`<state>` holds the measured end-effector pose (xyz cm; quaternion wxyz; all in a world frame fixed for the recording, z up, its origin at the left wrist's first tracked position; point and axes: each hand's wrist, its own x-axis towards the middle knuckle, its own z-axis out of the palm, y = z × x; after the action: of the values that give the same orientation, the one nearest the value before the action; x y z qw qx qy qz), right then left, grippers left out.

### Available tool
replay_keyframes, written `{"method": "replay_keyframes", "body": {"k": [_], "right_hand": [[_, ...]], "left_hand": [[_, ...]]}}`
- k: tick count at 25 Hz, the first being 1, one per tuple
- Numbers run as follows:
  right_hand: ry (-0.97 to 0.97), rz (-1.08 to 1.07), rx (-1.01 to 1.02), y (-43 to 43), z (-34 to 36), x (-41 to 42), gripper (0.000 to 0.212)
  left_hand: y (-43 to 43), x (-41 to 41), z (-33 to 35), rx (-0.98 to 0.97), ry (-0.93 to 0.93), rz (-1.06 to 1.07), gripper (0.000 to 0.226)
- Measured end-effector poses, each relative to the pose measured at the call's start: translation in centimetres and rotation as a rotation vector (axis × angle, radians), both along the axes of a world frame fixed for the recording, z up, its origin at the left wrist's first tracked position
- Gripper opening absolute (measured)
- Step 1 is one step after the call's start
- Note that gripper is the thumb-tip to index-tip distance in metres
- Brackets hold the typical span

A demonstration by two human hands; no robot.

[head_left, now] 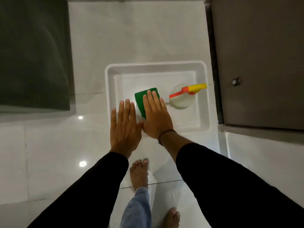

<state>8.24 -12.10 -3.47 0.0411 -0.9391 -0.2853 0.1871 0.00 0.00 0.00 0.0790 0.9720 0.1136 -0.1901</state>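
Note:
A white plastic tub (158,65) stands on the pale tiled floor below me. Inside it lie a green sponge (139,97) and a clear spray bottle (181,101) with an orange and yellow trigger head, the bottle at the tub's right. My left hand (125,127) is held flat, palm down, fingers straight, over the tub's near left rim. My right hand (156,116) is also flat with straight fingers, overlapping the sponge's right part in view. Whether either hand touches anything I cannot tell. Both arms wear black sleeves.
A dark green bed or cushion (32,53) fills the upper left. A grey cabinet door with a metal knob (236,81) stands at the right. My bare feet (139,173) are on the glossy tiles (49,153) just behind the tub.

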Motion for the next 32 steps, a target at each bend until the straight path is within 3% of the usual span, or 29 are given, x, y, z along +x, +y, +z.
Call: {"method": "replay_keyframes", "body": {"k": [3, 8, 14, 19, 23, 26, 32], "right_hand": [[0.041, -0.007, -0.013, 0.6, -2.0, 0.8, 0.092], [-0.009, 0.017, -0.050, 0.7, -3.1, 1.0, 0.060], [-0.018, -0.048, 0.079, -1.6, 1.5, -0.1, 0.057], [-0.028, -0.148, 0.195, -9.4, 8.6, -8.5, 0.056], [0.050, -0.266, 0.217, -17.3, 10.6, -17.3, 0.068], [0.137, -0.361, 0.175, -23.5, 8.7, -23.6, 0.087], [0.276, -0.497, 0.126, -32.6, -2.4, -29.0, 0.080]], "left_hand": [[0.7, 0.3, -1.8, 0.005, 0.037, 0.014, 0.080], [1.2, -0.5, -2.8, 0.025, -0.009, -0.023, 0.078], [-0.2, -1.8, 1.2, 0.035, -0.084, -0.018, 0.078], [-6.0, -5.9, 6.5, 0.035, -0.064, -0.064, 0.081], [-13.3, -11.5, 7.0, 0.008, -0.036, -0.124, 0.082], [-19.6, -16.1, 4.3, -0.030, -0.017, -0.163, 0.081], [-27.0, -19.6, -6.7, -0.067, 0.075, -0.298, 0.081]]}}
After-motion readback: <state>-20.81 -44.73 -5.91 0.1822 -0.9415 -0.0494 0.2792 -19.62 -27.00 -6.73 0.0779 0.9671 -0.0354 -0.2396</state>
